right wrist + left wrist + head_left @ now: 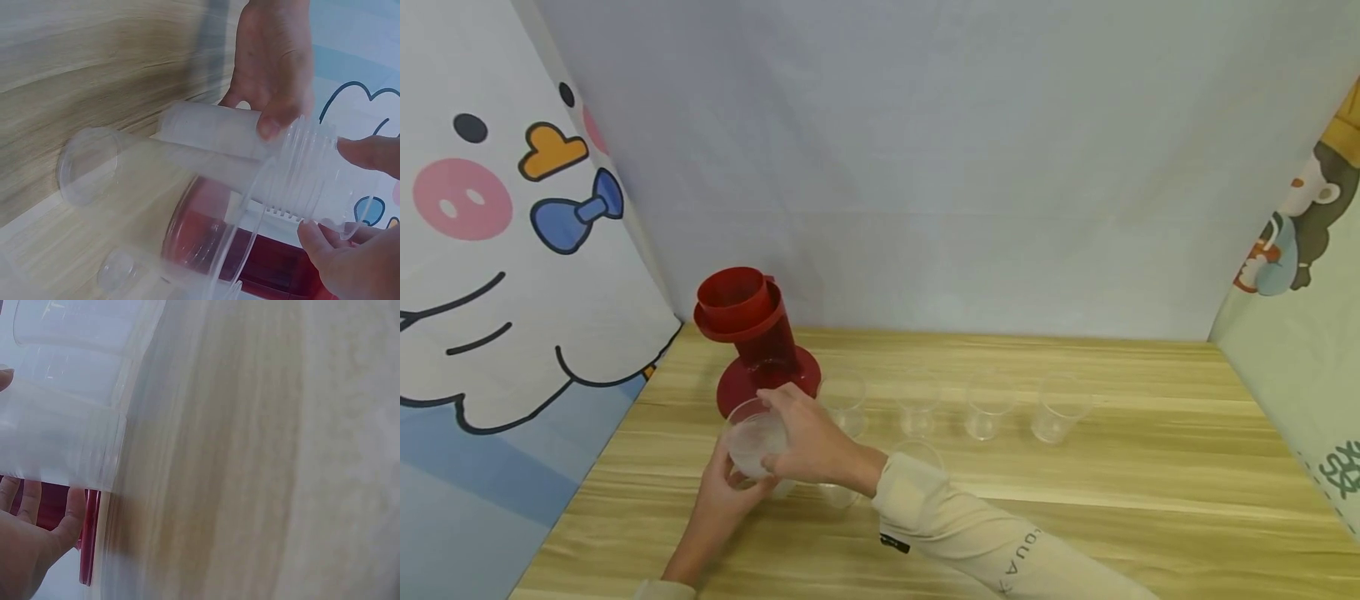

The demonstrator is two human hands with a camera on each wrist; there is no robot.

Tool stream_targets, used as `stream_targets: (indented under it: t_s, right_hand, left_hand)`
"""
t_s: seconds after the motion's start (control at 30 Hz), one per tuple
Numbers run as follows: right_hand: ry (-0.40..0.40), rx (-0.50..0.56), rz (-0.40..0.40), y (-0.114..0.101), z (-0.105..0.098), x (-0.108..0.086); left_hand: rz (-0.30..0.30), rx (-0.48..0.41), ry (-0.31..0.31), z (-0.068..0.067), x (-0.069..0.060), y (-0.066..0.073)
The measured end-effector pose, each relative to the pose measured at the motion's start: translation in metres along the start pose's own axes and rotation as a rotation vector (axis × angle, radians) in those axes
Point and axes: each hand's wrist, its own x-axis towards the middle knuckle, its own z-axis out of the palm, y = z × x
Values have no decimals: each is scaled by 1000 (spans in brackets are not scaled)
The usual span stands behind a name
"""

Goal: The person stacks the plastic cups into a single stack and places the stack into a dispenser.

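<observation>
A nested stack of clear plastic cups [756,446] is held tilted between both hands, over the left part of the table. My left hand [718,497] grips the body of the stack from below and left. In the right wrist view, the left hand [275,69] curls round the stack [209,128], while my right hand [356,259] pinches the rim end with thumb and fingers. From above, the right hand [816,437] reaches across to the rim. The left wrist view shows the stack's side [56,437] close up, with part of a hand beside it.
Behind the hands stands a red dispenser-like holder [767,346] on a round base. Single clear cups stand in a back row to its right, among them the rightmost cup [1056,412]. Other clear cups stand nearer, partly behind the right forearm. Printed cloths surround the wooden table [1150,467].
</observation>
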Motion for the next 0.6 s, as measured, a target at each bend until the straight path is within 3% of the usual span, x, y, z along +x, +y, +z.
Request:
stream_targets:
  t_s: [0.23, 0.6]
  right_hand:
    - [-4, -4, 17, 4, 3, -2]
    - [-28, 83, 42, 8, 2, -8]
  left_hand:
    - [-14, 2, -2, 0, 1, -1]
    - [-7, 0, 11, 0, 0, 0]
